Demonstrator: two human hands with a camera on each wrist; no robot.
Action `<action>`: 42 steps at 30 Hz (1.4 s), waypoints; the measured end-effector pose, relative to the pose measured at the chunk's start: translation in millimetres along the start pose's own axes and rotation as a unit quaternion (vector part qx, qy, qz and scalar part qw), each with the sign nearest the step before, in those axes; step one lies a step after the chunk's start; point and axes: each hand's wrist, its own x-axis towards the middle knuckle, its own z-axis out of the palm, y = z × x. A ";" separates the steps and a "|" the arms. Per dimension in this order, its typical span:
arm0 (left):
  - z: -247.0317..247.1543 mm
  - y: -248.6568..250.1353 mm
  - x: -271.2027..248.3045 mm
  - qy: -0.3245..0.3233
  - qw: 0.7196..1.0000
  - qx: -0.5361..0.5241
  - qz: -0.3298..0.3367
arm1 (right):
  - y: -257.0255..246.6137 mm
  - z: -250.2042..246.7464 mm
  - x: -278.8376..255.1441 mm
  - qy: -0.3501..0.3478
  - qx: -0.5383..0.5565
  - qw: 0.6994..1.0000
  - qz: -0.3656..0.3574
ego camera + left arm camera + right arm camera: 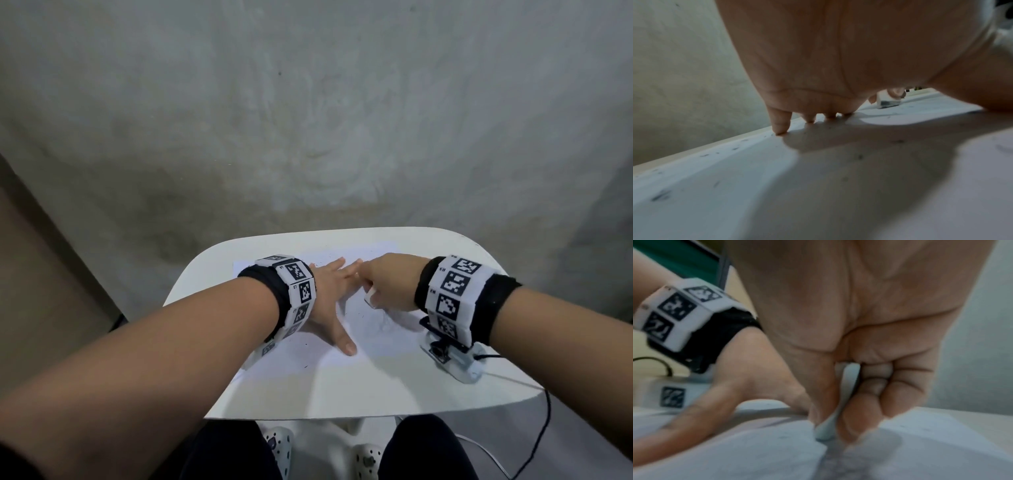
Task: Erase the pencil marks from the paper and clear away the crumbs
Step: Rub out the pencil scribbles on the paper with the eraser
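Note:
A white sheet of paper (308, 356) lies on a small white table (342, 401). My left hand (329, 291) lies flat on the sheet with fingers spread, thumb stretched toward me. My right hand (380, 284) grips a white eraser (370, 297) and holds its lower end against the paper. In the right wrist view the eraser (830, 428) sits pinched between thumb and curled fingers, touching the sheet (756, 451) over a faint grey smudge (849, 467). Dark eraser crumbs (705, 155) are scattered on the paper near its far edge, and my left fingertips (780, 128) press down there.
The table stands against a grey concrete wall (308, 120). A small white device (455, 359) with a black cable sits at the table's right side, under my right wrist. My legs and white shoes (277, 442) are below the near edge.

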 end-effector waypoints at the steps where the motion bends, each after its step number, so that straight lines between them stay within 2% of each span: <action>1: 1.4 -0.7 0.3 -0.001 1.000 -0.005 -0.005 | -4.0 1.3 -0.2 0.006 -0.003 1.000 -0.007; 4: 3.4 0.5 -2.3 0.016 0.999 -0.035 -0.025 | -14.8 7.6 1.9 -0.010 0.015 0.998 -0.053; 6: 3.9 -1.1 0.0 0.011 0.999 -0.030 -0.012 | -6.9 1.5 3.1 -0.024 0.036 0.998 -0.038; 8: 4.2 -5.3 3.8 0.007 1.000 -0.017 0.005 | -2.0 -2.2 4.4 -0.019 0.012 1.000 -0.005; 11: 6.2 -6.3 1.9 0.010 0.998 -0.044 -0.040 | -15.7 2.7 4.2 -0.023 0.035 0.999 -0.028; 13: 5.2 -4.0 0.3 0.007 0.999 -0.036 -0.022 | -12.4 2.3 5.0 -0.029 0.052 0.998 -0.038; 15: 4.1 -6.4 3.4 0.005 1.000 -0.010 0.009 | -2.1 -1.3 6.9 -0.009 0.035 0.999 -0.013; 16: 1.7 -3.6 1.1 0.001 1.000 -0.009 0.005 | -3.5 -0.5 6.7 -0.013 0.019 1.000 -0.012; 19: 4.3 -3.8 5.7 -0.011 1.000 0.010 -0.023 | -23.7 6.2 -2.0 -0.021 0.033 0.996 -0.080; 20: 5.2 -4.0 7.0 -0.012 1.000 0.015 -0.018 | -22.3 5.0 -4.6 -0.024 0.052 0.995 -0.081; 22: 5.7 -8.1 9.5 -0.013 1.000 0.021 -0.001 | -2.1 0.6 -3.0 -0.021 0.075 0.996 -0.031; 24: 4.8 -9.4 7.4 -0.012 0.999 0.034 0.011 | 12.1 1.3 0.3 0.004 0.045 0.999 0.012; 26: 5.5 -6.9 6.4 -0.007 0.999 0.032 0.006 | -2.5 8.1 -2.6 0.011 -0.002 1.000 -0.024; 28: 7.1 -6.0 6.9 -0.001 0.999 0.032 0.004 | -13.5 15.9 -8.6 -0.001 0.002 0.997 -0.079; 30: 7.1 -8.3 9.1 -0.012 0.999 0.042 0.004 | 2.2 7.3 -7.4 0.000 0.035 0.999 -0.037; 32: 6.6 -9.9 9.9 -0.018 0.998 0.052 0.008 | 15.2 1.9 -6.4 0.018 0.009 1.000 -0.003; 34: 7.3 -8.2 10.0 -0.017 0.999 0.049 0.005 | 1.5 6.2 -11.5 -0.005 -0.036 0.999 -0.020; 36: 7.6 -6.7 10.2 -0.012 0.999 0.048 0.004 | -12.4 17.9 -13.9 -0.030 -0.037 0.996 -0.077; 38: 7.7 -9.2 11.3 -0.017 0.999 0.046 0.007 | 4.3 14.3 -8.9 0.007 0.003 0.999 -0.052; 40: 8.1 -11.7 12.2 -0.023 0.998 0.052 0.006 | 20.3 7.3 -8.9 0.037 -0.028 0.999 -0.008; 42: 10.1 -10.2 12.7 -0.016 0.998 0.055 0.001 | 9.6 12.9 -13.2 0.032 -0.051 0.998 -0.023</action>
